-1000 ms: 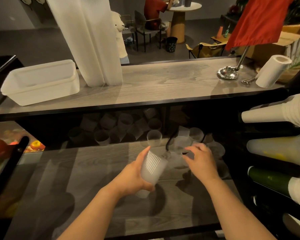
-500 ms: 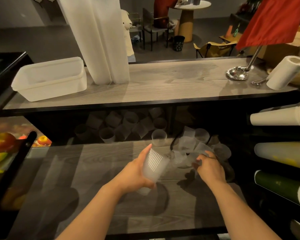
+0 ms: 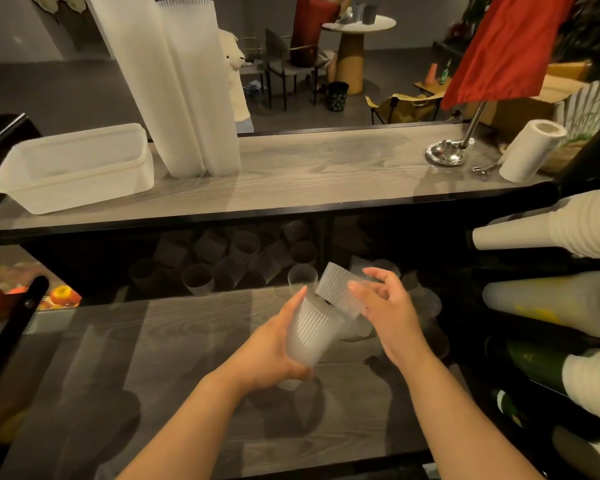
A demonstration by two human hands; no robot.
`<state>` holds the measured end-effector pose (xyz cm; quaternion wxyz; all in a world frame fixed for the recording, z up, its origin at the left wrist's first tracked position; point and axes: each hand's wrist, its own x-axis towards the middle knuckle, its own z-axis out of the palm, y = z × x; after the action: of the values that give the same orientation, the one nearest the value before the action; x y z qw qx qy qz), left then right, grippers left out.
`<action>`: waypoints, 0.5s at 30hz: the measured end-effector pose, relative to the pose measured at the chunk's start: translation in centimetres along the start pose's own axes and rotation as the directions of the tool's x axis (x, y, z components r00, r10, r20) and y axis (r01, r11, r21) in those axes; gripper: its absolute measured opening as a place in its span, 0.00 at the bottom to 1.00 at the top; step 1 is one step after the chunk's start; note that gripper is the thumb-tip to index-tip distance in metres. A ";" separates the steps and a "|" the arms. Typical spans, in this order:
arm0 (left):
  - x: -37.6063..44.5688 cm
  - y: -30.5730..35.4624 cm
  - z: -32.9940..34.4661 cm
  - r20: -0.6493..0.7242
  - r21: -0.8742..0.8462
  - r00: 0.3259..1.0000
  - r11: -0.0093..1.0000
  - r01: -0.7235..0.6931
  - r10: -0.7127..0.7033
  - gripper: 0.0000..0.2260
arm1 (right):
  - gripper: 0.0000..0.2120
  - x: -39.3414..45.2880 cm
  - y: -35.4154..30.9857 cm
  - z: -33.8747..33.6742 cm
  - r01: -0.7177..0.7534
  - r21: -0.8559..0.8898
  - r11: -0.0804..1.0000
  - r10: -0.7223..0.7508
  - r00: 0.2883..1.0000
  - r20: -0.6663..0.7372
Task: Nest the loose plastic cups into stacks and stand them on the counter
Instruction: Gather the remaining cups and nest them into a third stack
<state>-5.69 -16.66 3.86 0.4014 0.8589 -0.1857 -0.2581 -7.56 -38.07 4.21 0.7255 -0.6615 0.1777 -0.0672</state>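
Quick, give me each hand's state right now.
Left hand: closed around a short cup stack.
Right hand: holding a single ribbed cup, tilted.

Your right hand (image 3: pixel 390 313) left the loose cups (image 3: pixel 222 268) at the back of the lower shelf (image 3: pixel 153 358) and came up gripping one ribbed cup (image 3: pixel 338 294). That cup got tilted, its end brought to the mouth of the short stack (image 3: pixel 309 337) in your left hand (image 3: pixel 271 355). Left hand raised the stack slightly.
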 end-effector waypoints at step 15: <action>0.9 1.1 0.4 -0.003 -0.012 1.000 1.000 -0.025 0.025 0.57 | 0.36 0.1 1.3 0.8 0.014 -0.145 0.989 -0.008 0.999 0.039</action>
<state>-5.28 -18.02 4.22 0.4101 0.8544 -0.1945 -0.2530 -7.37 -37.20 2.99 0.6782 -0.7147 0.1646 -0.0453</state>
